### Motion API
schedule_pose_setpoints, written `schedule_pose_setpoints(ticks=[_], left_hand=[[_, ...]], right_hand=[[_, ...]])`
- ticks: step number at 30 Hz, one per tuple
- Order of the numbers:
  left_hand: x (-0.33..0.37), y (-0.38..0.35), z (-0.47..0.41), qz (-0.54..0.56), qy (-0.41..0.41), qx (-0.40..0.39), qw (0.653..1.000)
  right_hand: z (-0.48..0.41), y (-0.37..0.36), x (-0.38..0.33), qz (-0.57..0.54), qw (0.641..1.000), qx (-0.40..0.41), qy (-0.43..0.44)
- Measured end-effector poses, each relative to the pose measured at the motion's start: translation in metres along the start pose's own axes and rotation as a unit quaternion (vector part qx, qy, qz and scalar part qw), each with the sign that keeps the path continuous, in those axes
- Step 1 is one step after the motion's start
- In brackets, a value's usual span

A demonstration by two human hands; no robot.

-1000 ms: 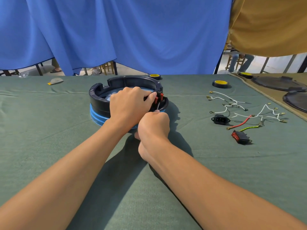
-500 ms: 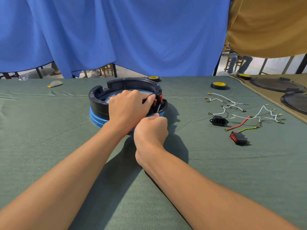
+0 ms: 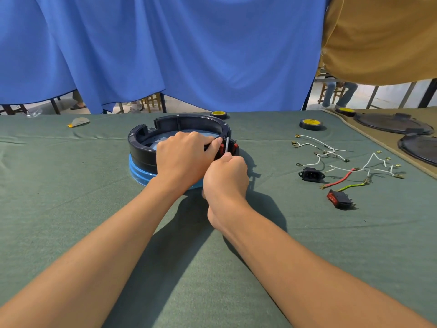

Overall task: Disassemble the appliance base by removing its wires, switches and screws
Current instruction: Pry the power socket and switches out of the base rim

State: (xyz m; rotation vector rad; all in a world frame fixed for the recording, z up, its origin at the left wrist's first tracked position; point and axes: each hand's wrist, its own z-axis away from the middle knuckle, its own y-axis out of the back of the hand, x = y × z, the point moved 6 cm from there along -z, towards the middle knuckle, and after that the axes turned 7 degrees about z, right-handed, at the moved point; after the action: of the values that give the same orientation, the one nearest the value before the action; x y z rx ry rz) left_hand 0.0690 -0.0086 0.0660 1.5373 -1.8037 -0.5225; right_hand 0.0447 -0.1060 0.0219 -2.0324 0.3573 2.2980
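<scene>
Left hand: my left hand [image 3: 184,159] lay over the round black plastic appliance base [image 3: 146,147], which has a blue lower band. The fingers curled over the rim at about four o'clock and gripped it, and the forefinger tip reached the red rocker switches [image 3: 234,147] set in the wall at three o'clock.
Right hand: my right hand [image 3: 225,178] sat at five o'clock of the base, touching the left. It was fisted tight round a thin silver metal tool shaft [image 3: 227,145], which stood nearly upright out of the fist with its tip at the switches.
Arms: both bare forearms came in from six o'clock and met at the base.
Task's thing: the base stood on the green cloth-covered table [image 3: 71,209], at twelve o'clock from me.
In the way: my hands hid the near right rim and the tool's handle, so I could not tell what the tip touched.
Around, three o'clock, well apart:
- white terminal-tipped wires [image 3: 319,147]
- black power socket [image 3: 311,174]
- red wire [image 3: 340,179]
- yellow-green wire [image 3: 352,185]
- loose red-and-black rocker switch [image 3: 339,199]
Two o'clock: yellow-topped black tape roll [image 3: 310,124], with dark round lids [image 3: 392,124] beyond it.
Twelve o'clock: blue curtain [image 3: 189,55].
</scene>
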Motion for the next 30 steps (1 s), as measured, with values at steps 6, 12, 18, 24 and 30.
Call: schedule_pose_setpoints(ticks=[6,12,18,24,30], left_hand=[[0.001,0.002,0.001,-0.018,-0.027,0.019,0.999],[0.008,0.006,0.009,-0.059,-0.074,0.054,0.994],[0.011,0.009,0.014,-0.071,-0.097,0.074,0.990],[0.012,0.009,0.018,-0.071,-0.121,0.130,0.981],[0.011,0.007,0.020,-0.089,-0.139,0.146,0.975]], right_hand=[[-0.018,0.003,0.014,-0.061,0.994,0.033,-0.081],[-0.030,0.031,-0.001,0.004,0.995,0.090,0.036],[-0.058,0.046,-0.030,0.164,0.955,0.028,0.244],[-0.072,0.043,-0.021,0.207,0.928,-0.024,0.310],[-0.072,0.039,-0.027,0.187,0.925,-0.016,0.330]])
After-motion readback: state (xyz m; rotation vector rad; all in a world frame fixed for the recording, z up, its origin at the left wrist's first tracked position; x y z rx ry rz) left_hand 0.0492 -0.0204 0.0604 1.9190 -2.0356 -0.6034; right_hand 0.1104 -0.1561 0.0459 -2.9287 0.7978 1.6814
